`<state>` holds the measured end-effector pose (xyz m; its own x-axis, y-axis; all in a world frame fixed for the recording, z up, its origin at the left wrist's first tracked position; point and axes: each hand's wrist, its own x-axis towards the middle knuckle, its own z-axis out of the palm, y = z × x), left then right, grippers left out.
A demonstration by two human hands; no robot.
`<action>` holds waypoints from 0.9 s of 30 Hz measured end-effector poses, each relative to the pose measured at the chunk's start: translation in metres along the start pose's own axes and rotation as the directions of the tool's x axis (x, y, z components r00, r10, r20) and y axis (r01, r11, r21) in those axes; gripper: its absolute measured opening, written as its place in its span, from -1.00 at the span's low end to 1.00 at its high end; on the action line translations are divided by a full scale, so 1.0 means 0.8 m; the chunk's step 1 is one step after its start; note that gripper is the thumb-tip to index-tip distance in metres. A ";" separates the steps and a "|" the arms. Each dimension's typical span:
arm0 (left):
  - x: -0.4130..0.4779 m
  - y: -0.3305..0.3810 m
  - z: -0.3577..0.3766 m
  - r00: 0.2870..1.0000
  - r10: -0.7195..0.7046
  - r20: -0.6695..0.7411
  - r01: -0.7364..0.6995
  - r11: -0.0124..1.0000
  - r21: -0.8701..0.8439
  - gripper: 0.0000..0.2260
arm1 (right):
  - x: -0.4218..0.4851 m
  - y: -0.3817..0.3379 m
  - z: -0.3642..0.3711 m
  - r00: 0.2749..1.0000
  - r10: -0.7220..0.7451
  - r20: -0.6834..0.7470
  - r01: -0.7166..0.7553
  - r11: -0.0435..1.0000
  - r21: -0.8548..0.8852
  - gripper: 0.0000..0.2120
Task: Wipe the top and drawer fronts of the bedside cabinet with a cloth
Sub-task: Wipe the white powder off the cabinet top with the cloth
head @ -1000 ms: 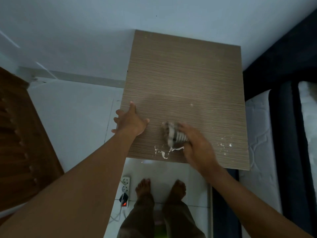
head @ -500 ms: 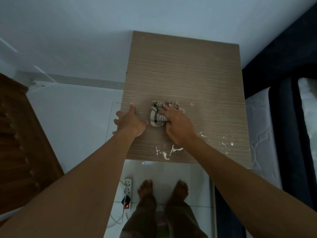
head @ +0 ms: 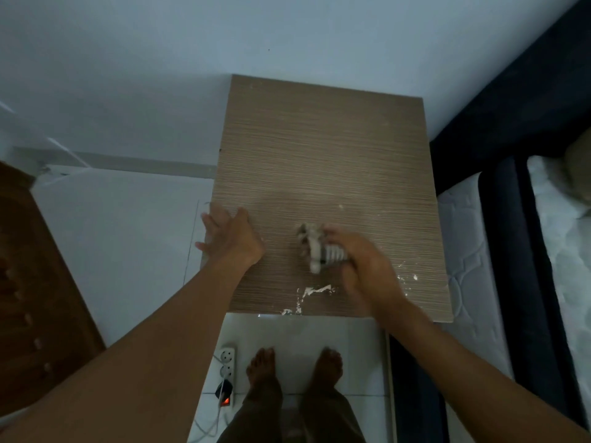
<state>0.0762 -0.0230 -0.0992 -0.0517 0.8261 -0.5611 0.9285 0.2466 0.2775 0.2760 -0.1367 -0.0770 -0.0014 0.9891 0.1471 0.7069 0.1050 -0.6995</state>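
I look straight down on the bedside cabinet's wood-grain top point(head: 326, 155). My right hand point(head: 364, 270) grips a bunched checked cloth point(head: 315, 247) and presses it on the near half of the top; hand and cloth are motion-blurred. White smears and specks point(head: 315, 290) lie near the front edge, just below the cloth. My left hand point(head: 228, 236) rests flat on the top's left edge, its fingers over the side. The drawer fronts are hidden below the top.
A white wall rises behind the cabinet. A dark bed frame and white mattress point(head: 470, 251) stand tight against its right side. A brown wooden door point(head: 35, 298) is at the left. A power strip point(head: 225, 369) with a cable lies on the tiled floor beside my bare feet point(head: 294, 375).
My right hand has drawn the cloth from the middle-left of the top back toward the front and to the right. The left hand has shifted slightly along the left edge.
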 end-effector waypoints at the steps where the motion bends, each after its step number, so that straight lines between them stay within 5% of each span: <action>1: -0.001 0.008 0.002 0.999 0.048 -0.008 -0.048 0.999 0.018 -0.37 | 0.015 0.002 -0.011 0.995 0.079 -0.061 -0.079 0.997 0.005 -0.53; 6: -0.008 0.030 0.015 0.991 0.128 0.045 -0.129 0.991 0.040 -0.23 | 0.087 0.050 -0.040 0.838 0.463 -0.289 -0.483 0.875 -0.001 -0.59; 10: -0.009 0.028 0.015 0.989 0.135 0.056 -0.138 0.989 0.058 -0.20 | 0.119 0.083 -0.022 0.796 0.573 -0.194 -0.600 0.789 -0.133 -0.58; 13: -0.010 0.030 0.014 0.988 0.137 0.066 -0.141 0.988 0.058 -0.21 | 0.108 0.077 0.004 0.911 0.406 0.067 -0.369 0.878 -0.304 -0.45; 17: -0.011 0.030 0.013 0.985 0.141 0.095 -0.146 0.988 0.050 -0.24 | 0.058 0.072 0.008 0.947 0.202 0.250 -0.121 0.945 -0.305 -0.49; 27: -0.012 0.034 0.010 0.983 0.132 0.127 -0.145 0.985 0.097 -0.26 | -0.086 0.057 -0.004 0.930 0.089 0.357 -0.033 0.987 -0.158 -0.55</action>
<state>0.1052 -0.0281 -0.0928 0.1180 0.7806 -0.6137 0.9576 0.0741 0.2783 0.3106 -0.2002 -0.1162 -0.1914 0.9658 -0.1752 0.8092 0.0543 -0.5850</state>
